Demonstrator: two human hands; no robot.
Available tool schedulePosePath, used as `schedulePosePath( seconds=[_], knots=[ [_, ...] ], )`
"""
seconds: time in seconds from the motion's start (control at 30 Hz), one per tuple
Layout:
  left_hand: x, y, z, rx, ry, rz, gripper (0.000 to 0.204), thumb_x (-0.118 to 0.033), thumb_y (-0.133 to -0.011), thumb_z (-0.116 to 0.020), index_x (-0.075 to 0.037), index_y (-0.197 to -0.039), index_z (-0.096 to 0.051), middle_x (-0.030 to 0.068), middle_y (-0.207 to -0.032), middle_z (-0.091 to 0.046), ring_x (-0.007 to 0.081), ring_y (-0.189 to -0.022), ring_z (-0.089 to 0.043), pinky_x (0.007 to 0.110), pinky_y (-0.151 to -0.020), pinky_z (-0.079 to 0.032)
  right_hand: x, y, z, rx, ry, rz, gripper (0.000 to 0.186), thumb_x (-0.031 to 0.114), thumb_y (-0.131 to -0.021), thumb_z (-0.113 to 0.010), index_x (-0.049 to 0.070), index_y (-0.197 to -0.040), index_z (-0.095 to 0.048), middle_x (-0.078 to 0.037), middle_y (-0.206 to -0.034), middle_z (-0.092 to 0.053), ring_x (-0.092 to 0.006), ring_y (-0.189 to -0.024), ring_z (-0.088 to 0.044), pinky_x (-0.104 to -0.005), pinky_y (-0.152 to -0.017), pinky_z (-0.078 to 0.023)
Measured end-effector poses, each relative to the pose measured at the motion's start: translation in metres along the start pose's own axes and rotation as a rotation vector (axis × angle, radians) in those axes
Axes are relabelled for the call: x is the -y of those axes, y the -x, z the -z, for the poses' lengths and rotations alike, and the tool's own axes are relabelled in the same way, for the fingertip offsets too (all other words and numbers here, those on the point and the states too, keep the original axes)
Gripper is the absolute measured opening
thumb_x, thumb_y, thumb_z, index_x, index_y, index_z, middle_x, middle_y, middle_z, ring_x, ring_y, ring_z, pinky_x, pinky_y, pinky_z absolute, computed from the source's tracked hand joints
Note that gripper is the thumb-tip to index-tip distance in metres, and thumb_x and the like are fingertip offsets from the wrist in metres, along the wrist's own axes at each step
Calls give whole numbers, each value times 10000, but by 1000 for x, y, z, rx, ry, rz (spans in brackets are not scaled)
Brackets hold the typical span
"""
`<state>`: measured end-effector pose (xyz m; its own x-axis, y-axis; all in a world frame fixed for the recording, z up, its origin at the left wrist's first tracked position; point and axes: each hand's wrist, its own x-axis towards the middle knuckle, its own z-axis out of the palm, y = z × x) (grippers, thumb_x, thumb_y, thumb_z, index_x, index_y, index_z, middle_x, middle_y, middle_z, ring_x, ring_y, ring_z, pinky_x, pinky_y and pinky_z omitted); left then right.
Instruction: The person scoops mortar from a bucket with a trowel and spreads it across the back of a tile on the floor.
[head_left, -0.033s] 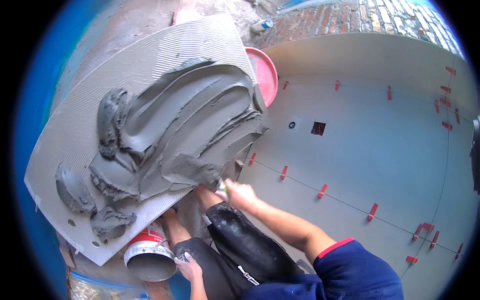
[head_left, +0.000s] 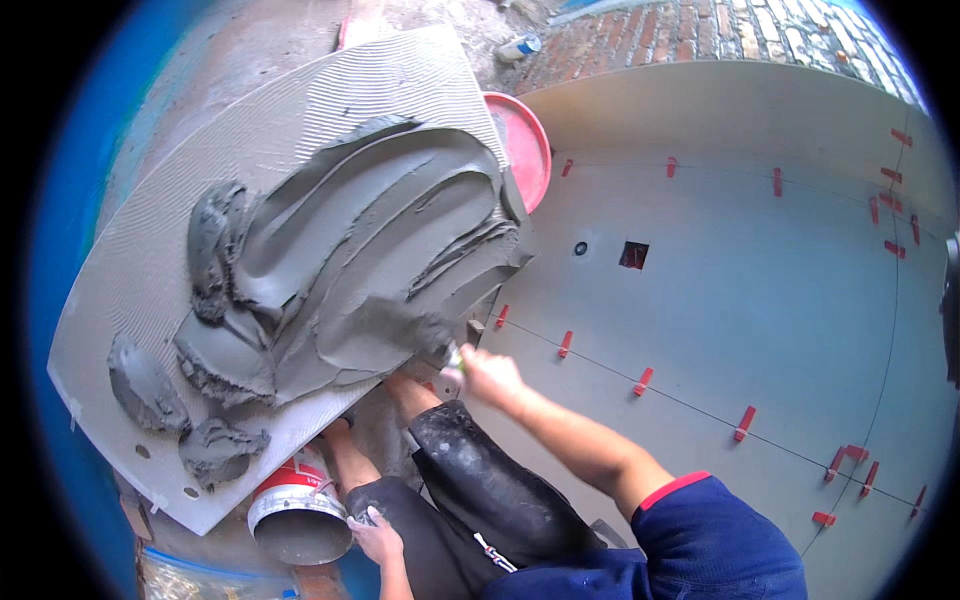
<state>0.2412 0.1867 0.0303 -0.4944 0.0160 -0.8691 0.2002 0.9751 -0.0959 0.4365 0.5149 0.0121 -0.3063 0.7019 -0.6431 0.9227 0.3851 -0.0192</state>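
A large grey tile lies ridged side up, tilted across my knees and the ground. Thick grey mortar is spread over its middle, with separate lumps near its lower left corner. My right hand grips the handle of a trowel whose blade, loaded with mortar, lies on the tile's right edge. My left hand rests low by my dark trouser leg, right next to a red-and-white bucket of mortar; its fingers are curled and I cannot see whether they hold anything.
To the right is a surface of laid pale grey tiles with several red levelling clips, a small square hole and a round hole. A red basin sits behind the tile. Brick paving lies beyond.
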Motion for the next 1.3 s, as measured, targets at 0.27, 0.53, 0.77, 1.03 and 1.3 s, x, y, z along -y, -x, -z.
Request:
schedulePosePath(
  seconds=[0.27,0.53,0.77,1.03,1.3],
  knots=[
    [-3,-3,-11,-41,-105,-2,713,-463,-980,-444,109,-1384,-310,346,-1292,-494,452,-1182,-518,487,-990,-424,-157,-89,66,-279,-99,-318,455,484,-913,-596,50,-1003,-493,-215,-824,-675,-438,-727,-658,-522,-641,-533],
    [-51,11,0,-11,-159,35,760,-482,-977,-444,122,-1408,-281,366,-1287,-486,469,-1194,-503,493,-1006,-410,-211,-140,58,-341,-551,-312,449,496,-948,-542,51,-1004,-547,-267,-856,-654,-492,-866,-614,-537,-716,-476],
    [-109,32,32,77,-260,134,782,-557,-947,-445,59,-1412,-317,349,-1203,-562,461,-1071,-601,500,-913,-485,-237,-189,87,-429,-352,-366,435,488,-944,-542,63,-1036,-561,-266,-849,-662,-483,-847,-622,-544,-693,-478],
    [-113,31,35,20,-304,125,772,-546,-946,-458,34,-1431,-304,333,-1153,-595,452,-1066,-605,504,-917,-480,-182,-227,163,76,-1360,-208,457,520,-1011,-399,88,-955,-538,-13,-661,-491,-114,-480,-464,-278,-461,-389],
    [-128,28,46,67,-243,122,774,-560,-953,-431,41,-1427,-321,340,-1248,-544,471,-1121,-563,506,-949,-454,-236,-182,98,-199,-732,-363,500,464,-1002,-436,-1,-1113,-581,-175,-897,-662,-304,-862,-645,-409,-805,-486]
  ],
)
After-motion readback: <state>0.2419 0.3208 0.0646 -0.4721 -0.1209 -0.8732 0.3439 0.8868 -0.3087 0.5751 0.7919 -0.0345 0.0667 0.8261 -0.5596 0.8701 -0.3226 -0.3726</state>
